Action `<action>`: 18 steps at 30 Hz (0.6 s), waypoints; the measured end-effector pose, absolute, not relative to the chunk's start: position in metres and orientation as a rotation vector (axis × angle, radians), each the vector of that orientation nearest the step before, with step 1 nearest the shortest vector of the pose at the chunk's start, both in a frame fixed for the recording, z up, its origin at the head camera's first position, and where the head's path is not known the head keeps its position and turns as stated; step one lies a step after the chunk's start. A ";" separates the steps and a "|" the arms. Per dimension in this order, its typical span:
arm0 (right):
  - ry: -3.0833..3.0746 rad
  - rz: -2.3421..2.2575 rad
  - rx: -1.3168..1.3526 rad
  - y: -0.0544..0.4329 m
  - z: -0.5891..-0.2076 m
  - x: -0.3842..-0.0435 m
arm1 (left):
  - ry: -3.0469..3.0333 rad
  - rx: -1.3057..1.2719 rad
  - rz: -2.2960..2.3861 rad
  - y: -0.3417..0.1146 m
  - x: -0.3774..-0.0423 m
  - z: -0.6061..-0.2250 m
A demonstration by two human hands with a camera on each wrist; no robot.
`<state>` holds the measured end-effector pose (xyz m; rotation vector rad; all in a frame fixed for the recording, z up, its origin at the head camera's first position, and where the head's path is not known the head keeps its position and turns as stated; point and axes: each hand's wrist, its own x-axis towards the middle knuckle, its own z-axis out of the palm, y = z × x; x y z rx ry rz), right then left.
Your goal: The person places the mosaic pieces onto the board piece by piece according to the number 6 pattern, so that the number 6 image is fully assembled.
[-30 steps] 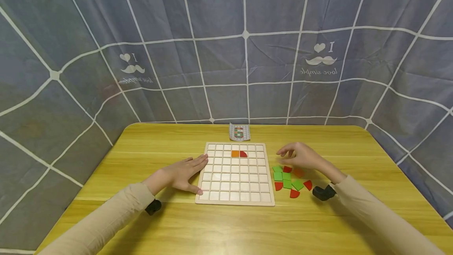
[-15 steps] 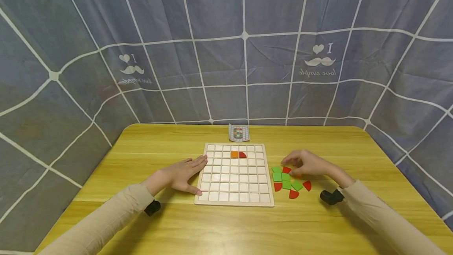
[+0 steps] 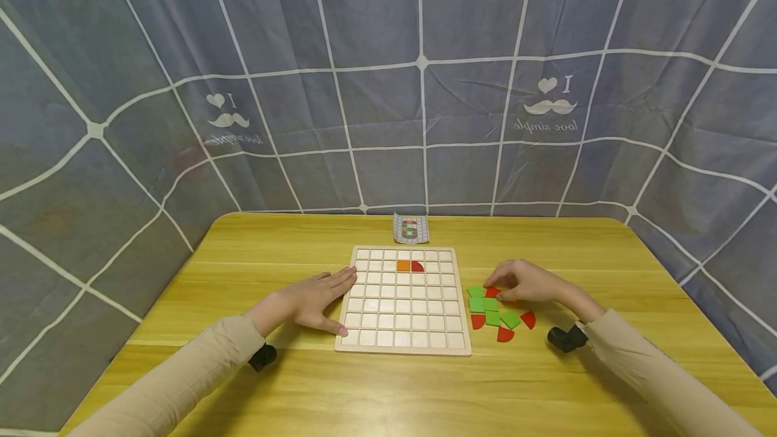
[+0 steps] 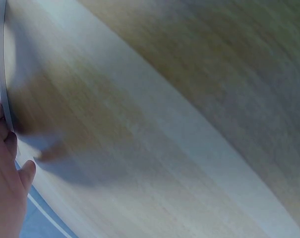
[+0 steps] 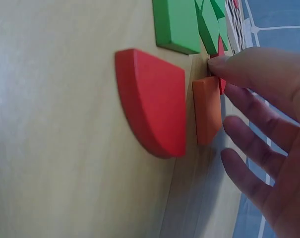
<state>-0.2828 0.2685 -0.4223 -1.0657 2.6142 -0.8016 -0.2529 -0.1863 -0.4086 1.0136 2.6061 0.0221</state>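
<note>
My left hand [image 3: 318, 297] lies with its fingers spread on the left edge of the pale wooden grid board [image 3: 403, 351]; the left wrist view catches part of that hand [image 4: 6, 173] at the rim. In the board's second row sit an orange square tile [image 3: 403, 266] and a red quarter-round tile [image 3: 417, 266]. To the right of the board, my right hand [image 3: 529, 281] pinches another red quarter-round tile [image 3: 492, 292] between thumb and index finger, at the top of the loose pieces. An orange tile [image 5: 207, 111] lies just below the thumb in the right wrist view, mostly hidden from the head view.
Several green tiles [image 3: 491, 304] lie together right of the board. More red quarter-rounds, one at the front [image 3: 505, 334] and one at the right [image 3: 528, 319], lie around them. A small printed pattern card [image 3: 411, 228] stands behind the board. A grey curtain [image 3: 388, 106] hangs beyond the table.
My right hand has moved down and slightly right from above the loose tiles, and its fingers have closed on a red quarter-round. The left hand has stayed on the board.
</note>
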 end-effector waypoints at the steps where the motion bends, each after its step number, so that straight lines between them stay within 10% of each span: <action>1: 2.629 -0.788 -1.062 0.268 -0.422 -0.283 | 2.607 1.013 0.020 -0.186 -0.253 -0.409; 18: 2.881 -0.758 -0.631 0.259 -0.423 -0.279 | 2.610 1.028 0.013 -0.187 -0.254 -0.410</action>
